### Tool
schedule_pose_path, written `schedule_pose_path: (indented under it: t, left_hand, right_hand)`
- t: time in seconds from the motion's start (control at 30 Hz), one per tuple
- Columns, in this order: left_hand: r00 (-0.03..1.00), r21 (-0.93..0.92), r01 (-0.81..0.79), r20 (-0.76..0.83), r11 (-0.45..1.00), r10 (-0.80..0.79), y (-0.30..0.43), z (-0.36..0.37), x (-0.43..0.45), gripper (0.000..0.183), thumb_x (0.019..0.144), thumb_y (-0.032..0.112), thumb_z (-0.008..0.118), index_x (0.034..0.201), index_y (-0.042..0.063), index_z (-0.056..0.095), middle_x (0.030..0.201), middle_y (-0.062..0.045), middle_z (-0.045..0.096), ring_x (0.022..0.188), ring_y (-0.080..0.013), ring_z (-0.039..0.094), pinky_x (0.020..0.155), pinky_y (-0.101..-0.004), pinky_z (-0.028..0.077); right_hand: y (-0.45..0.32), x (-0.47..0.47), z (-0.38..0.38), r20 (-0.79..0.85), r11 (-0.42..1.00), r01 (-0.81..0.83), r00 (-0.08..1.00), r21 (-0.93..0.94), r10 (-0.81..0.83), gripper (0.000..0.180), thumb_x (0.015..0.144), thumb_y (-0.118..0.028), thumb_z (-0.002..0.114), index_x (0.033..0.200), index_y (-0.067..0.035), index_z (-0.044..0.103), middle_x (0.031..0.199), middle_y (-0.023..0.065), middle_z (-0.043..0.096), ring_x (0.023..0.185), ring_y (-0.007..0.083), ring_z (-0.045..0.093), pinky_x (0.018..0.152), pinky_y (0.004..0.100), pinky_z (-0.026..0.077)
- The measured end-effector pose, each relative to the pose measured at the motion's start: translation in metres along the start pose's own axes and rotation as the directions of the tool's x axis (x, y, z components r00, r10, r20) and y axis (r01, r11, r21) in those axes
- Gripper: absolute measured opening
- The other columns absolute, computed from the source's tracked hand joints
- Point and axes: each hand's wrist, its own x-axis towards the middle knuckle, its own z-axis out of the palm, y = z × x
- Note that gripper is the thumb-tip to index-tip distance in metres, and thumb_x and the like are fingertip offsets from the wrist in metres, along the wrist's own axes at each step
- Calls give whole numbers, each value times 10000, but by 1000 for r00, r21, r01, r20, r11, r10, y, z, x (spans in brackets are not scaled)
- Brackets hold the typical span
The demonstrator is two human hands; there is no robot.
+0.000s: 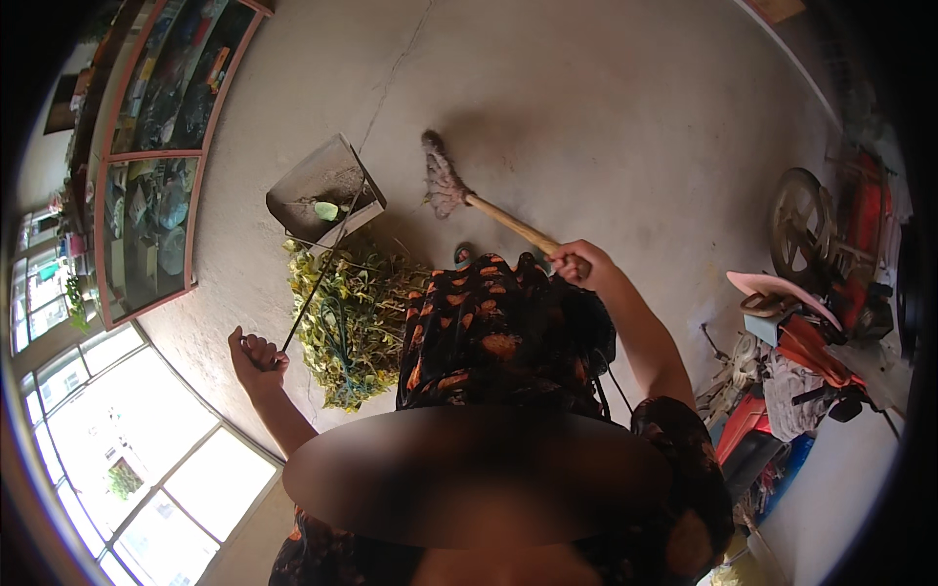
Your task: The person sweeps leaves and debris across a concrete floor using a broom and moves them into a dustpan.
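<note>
My left hand (260, 357) grips the thin dark handle of a long-handled metal dustpan (304, 187). Some dirt and a pale green scrap (325, 211) lie in the pan. In my right hand (582, 262) is the wooden handle of a short broom (506, 220), held near its end. The broom's frayed, dusty head (443, 179) is at the floor, to the right of the pan and apart from it. A bundle of leafy stalks (359, 315), with green cord on it, lies below the pan, partly hidden by my dark patterned clothing.
A glass-fronted cabinet (150, 157) with a reddish frame stands at the left, above a bright window (146, 432). On the right are a spoked wheel (802, 220), a pink hat (784, 293) and a red vehicle. A crack (388, 80) crosses the concrete floor.
</note>
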Motion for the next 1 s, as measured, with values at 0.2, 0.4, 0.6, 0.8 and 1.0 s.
schedule_pose_path:
  t: [0.2,0.4,0.6,0.8,1.0]
  left_hand:
    - [998,35,27,52,999,-28,-27,59,-21,401,762,349,625,521,172,357,462,64,257,421,-77,242,444,-240,259]
    - [997,119,61,36,991,-65,-47,105,-38,418,776,349,612,503,182,343,437,72,239,397,-74,239,420,-235,260]
    - [990,129,103,81,986,-114,-63,109,-51,399,762,359,626,522,183,360,452,75,245,405,-69,232,437,-227,228]
    - [996,150,52,60,987,-61,-66,137,-64,403,744,372,633,514,182,362,448,76,243,406,-70,239,438,-240,242]
    - [993,112,101,43,989,-106,-61,136,-44,430,743,362,635,494,188,331,430,75,231,385,-70,207,425,-229,238]
  right_hand:
    - [-5,-130,-110,-305,976,154,932,-151,-194,143,727,-38,611,647,-31,492,528,24,467,387,65,398,327,215,341]
    - [21,-172,-89,-404,884,83,867,-460,-292,75,727,-38,568,756,-31,498,530,13,419,405,103,412,368,273,369]
    - [2,-170,-91,-171,945,70,977,-318,-130,116,765,-60,621,711,-9,532,563,61,510,401,111,445,354,257,353]
    - [-34,-122,-143,-203,980,16,977,-197,-57,114,740,-47,634,802,31,578,570,49,511,377,69,383,328,207,308]
    - [-58,-202,-207,-336,993,120,934,-17,-118,109,757,-66,624,843,-20,574,582,11,491,397,36,361,328,170,272]
